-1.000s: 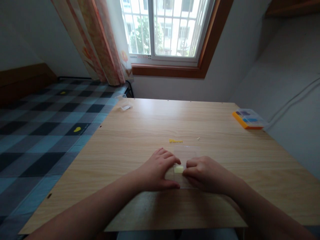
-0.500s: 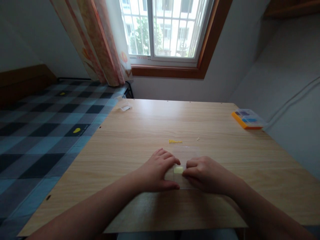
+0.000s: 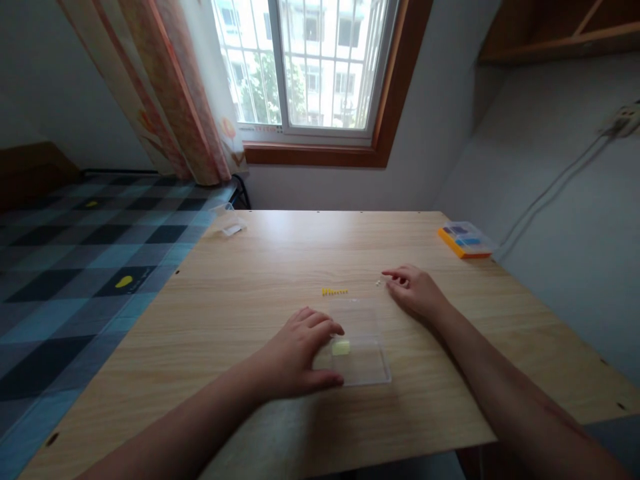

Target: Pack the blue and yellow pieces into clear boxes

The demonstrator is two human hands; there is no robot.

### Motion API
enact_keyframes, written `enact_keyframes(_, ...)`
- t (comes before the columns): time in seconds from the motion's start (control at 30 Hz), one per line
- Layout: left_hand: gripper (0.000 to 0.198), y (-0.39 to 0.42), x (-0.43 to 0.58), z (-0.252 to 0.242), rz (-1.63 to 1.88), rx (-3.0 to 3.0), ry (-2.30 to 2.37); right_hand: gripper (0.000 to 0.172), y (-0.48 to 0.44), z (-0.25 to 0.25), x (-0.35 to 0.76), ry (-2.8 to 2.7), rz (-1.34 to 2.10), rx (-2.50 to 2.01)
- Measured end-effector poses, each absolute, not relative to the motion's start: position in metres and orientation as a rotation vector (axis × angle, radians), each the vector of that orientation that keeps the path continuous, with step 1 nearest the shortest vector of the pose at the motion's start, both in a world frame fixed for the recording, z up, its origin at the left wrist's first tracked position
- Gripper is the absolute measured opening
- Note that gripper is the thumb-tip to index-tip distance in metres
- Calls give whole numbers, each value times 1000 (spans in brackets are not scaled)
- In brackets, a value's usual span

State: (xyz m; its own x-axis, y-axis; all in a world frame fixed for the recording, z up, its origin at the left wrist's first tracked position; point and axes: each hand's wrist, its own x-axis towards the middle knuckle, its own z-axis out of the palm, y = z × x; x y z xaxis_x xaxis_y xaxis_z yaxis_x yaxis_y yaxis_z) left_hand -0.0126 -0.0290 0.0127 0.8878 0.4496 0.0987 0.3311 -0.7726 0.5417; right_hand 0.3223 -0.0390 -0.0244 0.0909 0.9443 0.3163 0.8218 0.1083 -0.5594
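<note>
A clear plastic box (image 3: 365,365) lies flat on the table with its lid folded back, and a pale yellow-green piece (image 3: 341,347) sits in its upper left part. My left hand (image 3: 303,350) holds the box at its left side, thumb by the near edge and fingers by the far edge. Beyond the box, my right hand (image 3: 414,288) reaches over the table, index finger and thumb apart, with nothing visible between them. Right by its fingertips lie a few tiny white pieces (image 3: 378,283). A row of small yellow pieces (image 3: 335,291) stands behind the box.
An orange-based case with a clear lid (image 3: 465,241) lies at the table's far right corner. At the far left corner is a clear plastic container (image 3: 230,222). A checked bed (image 3: 100,280) adjoins the table's left side; a window (image 3: 320,73) is ahead.
My right hand has left the box and moved away from me to the tiny white pieces, its fingers parting. My left hand stays at the box. The view has turned slightly right.
</note>
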Motion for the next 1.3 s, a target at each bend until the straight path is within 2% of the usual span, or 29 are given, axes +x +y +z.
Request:
enact_keyframes(0.4,55,-29,-16,14,357,2473,623,19,-31,-33,313,-1919,190,-1707)
enact_keyframes(0.6,57,-30,-17,14,403,2430,651,22,-43,-14,300,-1802,147,-1574)
enact_keyframes(0.67,56,-30,-17,14,415,2419,657,22,-51,-7,293,-1667,296,-1457)
enact_keyframes(0.83,55,-30,-17,14,442,2422,660,28,-69,3,270,-1188,1077,-1177)
enact_keyframes(0.93,55,-29,-17,13,446,2433,649,30,-76,9,257,-1030,1397,-1028)
enact_keyframes(1.1,55,-28,-18,11,450,2449,629,38,-80,18,248,-869,1699,-829)
enact_keyframes(1.3,55,-27,-18,9,442,2451,620,29,-83,15,251,-914,1750,-675)
